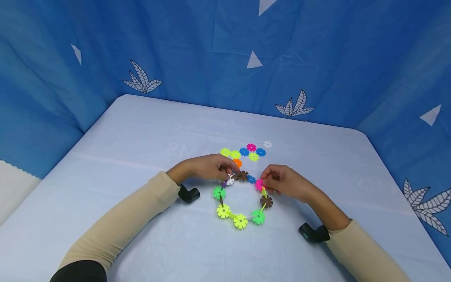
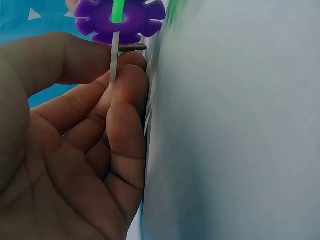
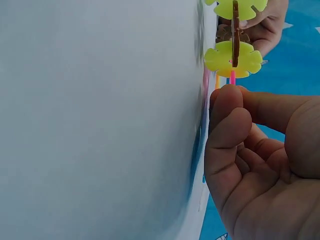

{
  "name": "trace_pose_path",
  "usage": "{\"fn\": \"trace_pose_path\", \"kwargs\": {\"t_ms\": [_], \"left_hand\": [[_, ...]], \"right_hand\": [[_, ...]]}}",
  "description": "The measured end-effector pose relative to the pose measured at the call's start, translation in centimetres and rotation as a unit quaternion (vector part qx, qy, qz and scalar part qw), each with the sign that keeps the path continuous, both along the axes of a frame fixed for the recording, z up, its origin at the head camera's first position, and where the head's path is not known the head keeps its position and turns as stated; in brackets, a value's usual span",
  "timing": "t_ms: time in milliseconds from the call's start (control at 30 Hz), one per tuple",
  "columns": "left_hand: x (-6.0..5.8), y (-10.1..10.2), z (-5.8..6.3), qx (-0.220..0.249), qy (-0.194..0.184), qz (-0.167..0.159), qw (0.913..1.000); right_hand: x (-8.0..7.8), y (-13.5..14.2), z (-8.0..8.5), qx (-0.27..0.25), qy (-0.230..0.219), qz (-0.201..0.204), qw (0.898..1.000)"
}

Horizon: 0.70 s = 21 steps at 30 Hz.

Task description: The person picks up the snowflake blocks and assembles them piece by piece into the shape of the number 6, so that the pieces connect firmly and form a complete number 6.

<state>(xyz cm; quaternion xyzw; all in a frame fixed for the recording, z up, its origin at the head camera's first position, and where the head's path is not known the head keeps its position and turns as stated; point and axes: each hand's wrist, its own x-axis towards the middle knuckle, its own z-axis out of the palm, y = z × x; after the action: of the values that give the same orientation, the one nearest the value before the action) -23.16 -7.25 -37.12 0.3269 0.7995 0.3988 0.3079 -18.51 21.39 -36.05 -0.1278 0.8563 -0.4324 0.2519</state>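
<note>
A ring of interlocked plastic snowflake discs lies on the table, with yellow (image 1: 240, 221), green (image 1: 258, 217), brown (image 1: 266, 201) and other colours slotted edge to edge. At the ring's upper left, my left hand (image 1: 215, 167) pinches a white snowflake disc (image 2: 113, 62) between thumb and fingers; a purple disc (image 2: 120, 25) joins it. My right hand (image 1: 287, 182) pinches a pink snowflake disc (image 1: 260, 185) at the upper right, beside a yellow disc (image 3: 233, 60). Between the hands are a brown disc (image 1: 243, 175) and a blue disc (image 1: 251, 179). Fingers partly cover both pinched discs.
Beyond the ring lie loose snowflake discs: an orange one (image 1: 237, 163), a pink one (image 1: 251, 147), a white one (image 1: 267, 144), and several yellow and blue ones. The white table (image 1: 148, 129) meets a blue patterned curtain (image 1: 197, 51) at its far edge.
</note>
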Motion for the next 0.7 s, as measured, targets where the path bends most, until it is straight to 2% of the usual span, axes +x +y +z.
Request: {"fn": "trace_pose_path", "kwargs": {"t_ms": [367, 700], "left_hand": [[0.0, 0.0, 0.0, -0.001, -0.001, 0.002, 1.0], [-0.1, 0.1, 0.0, 0.007, 0.008, -0.015, 0.9998]], "right_hand": [[-0.5, -0.4, -0.1, -0.003, -0.004, -0.002, 1.0], [-0.5, -1.1, 0.0, -0.004, 0.0, -0.013, 1.0]]}}
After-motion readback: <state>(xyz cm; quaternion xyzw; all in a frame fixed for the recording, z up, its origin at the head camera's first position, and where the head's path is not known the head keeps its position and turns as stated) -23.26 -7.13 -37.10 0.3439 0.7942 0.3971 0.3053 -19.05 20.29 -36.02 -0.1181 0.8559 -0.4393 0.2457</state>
